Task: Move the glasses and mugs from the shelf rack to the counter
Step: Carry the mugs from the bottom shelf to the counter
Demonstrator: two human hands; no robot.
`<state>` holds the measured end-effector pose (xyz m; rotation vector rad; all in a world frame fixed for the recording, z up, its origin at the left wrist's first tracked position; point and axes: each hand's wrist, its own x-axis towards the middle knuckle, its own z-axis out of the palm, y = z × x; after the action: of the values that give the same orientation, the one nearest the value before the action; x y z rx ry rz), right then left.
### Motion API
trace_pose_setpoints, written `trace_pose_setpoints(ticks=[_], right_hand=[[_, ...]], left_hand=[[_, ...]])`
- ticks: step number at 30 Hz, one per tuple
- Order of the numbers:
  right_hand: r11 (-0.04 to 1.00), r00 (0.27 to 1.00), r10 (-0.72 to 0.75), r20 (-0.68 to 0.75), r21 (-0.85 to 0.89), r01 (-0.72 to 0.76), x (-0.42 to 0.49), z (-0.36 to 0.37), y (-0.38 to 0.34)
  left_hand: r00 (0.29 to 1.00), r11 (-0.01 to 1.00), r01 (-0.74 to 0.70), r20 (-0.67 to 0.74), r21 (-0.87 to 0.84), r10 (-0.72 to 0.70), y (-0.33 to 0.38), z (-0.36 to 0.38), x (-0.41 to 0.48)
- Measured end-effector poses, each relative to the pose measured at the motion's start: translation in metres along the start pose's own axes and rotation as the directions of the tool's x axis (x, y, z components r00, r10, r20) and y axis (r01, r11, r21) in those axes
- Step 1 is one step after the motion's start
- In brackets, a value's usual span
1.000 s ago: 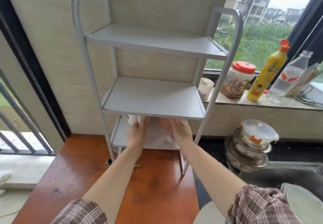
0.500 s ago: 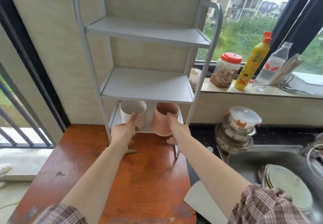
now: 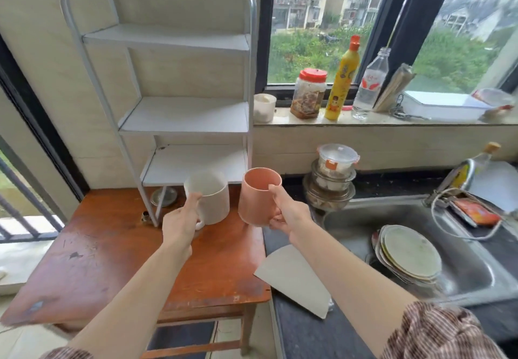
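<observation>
My left hand (image 3: 180, 222) grips a white mug (image 3: 208, 197) by its handle, held in the air above the wooden table (image 3: 98, 252). In my right hand (image 3: 286, 213) is a pink mug (image 3: 258, 200), also held clear of any surface, just in front of the rack. The white three-tier shelf rack (image 3: 185, 117) stands on the table against the wall; all three of its shelves are bare. The dark counter (image 3: 300, 330) lies to the right of the table, below my right arm.
A steel sink (image 3: 476, 271) holds stacked plates (image 3: 409, 255). Stacked bowls with a lidded container (image 3: 333, 176) stand behind the sink's left corner. A pale board (image 3: 297, 277) lies on the counter. A small cup (image 3: 263, 106), a jar (image 3: 309, 92) and bottles (image 3: 343, 78) line the windowsill.
Both hands have drawn the two mugs out from the rack's bottom shelf and lifted them toward me and to the right. The view has swung right toward the sink.
</observation>
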<state>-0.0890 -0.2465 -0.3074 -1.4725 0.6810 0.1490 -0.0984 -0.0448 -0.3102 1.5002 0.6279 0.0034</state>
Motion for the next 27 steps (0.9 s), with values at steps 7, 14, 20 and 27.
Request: trace_pose_setpoints(ticks=[7,14,20,27], right_hand=[[0.998,0.993,-0.014,-0.121,0.066,0.022,-0.046,-0.141,0.041],[0.985,0.951,0.029,-0.307,0.169,0.024,-0.105,-0.306,0.094],[0.963,0.855,0.113,-0.507,0.269,0.032,-0.153,-0.444,0.136],[0.903,0.689,0.228,-0.688,0.414,0.115,-0.209,-0.581,0.187]], left_hand=[[0.994,0.997,0.006,0.111,0.078,-0.014,-0.049,0.078,-0.102],[0.947,0.99,0.044,0.311,0.134,-0.085,-0.102,0.175,-0.222],[0.833,0.978,0.018,0.538,0.206,-0.129,-0.143,0.267,-0.322],[0.609,0.951,0.013,0.752,0.31,-0.253,-0.189,0.381,-0.433]])
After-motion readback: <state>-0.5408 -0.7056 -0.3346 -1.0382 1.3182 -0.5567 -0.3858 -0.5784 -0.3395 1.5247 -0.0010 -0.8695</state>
